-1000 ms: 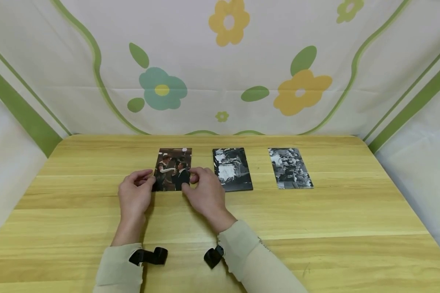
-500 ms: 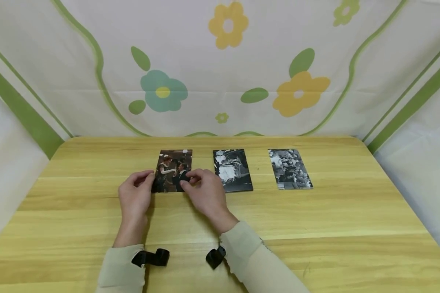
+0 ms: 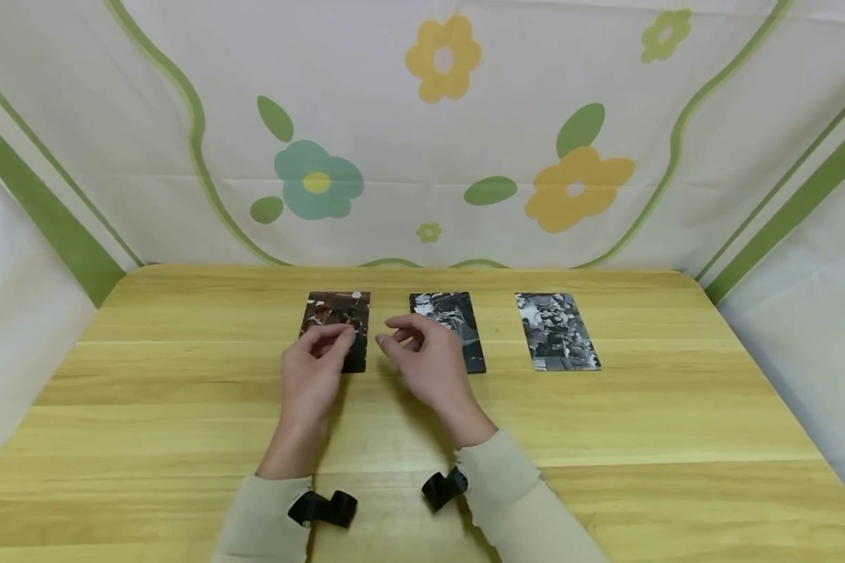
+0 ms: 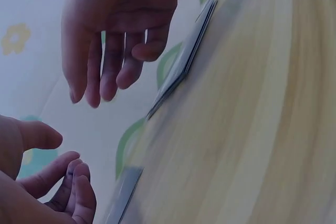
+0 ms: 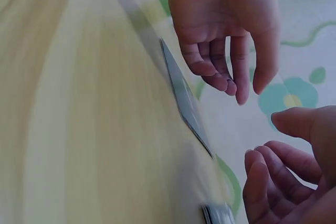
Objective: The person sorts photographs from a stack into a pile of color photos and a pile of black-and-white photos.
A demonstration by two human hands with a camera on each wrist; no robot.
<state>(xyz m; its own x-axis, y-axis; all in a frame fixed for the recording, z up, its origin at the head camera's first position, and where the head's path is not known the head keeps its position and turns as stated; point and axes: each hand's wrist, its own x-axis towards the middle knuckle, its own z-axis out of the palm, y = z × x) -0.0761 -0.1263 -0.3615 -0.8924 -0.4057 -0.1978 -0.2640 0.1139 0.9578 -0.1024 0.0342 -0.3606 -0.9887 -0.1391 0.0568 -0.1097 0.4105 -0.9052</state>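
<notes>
One colour photo print (image 3: 338, 310) lies on the wood-grain table (image 3: 676, 422), left of the layered black-and-white print stack (image 3: 469, 332). Left of that stack too, the left hand (image 3: 313, 377) hangs above the colour print, fingers loosely bent, thumb parted, holding nothing. The right hand (image 3: 433, 363), likewise relaxed and bare, covers the stack's left part from above. Right of the stack lies another black-and-white photo print (image 3: 558, 332).

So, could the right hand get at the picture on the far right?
Probably yes: the right hand looks empty, nothing covers the far-right picture, and the left hand is out of the way.
</notes>
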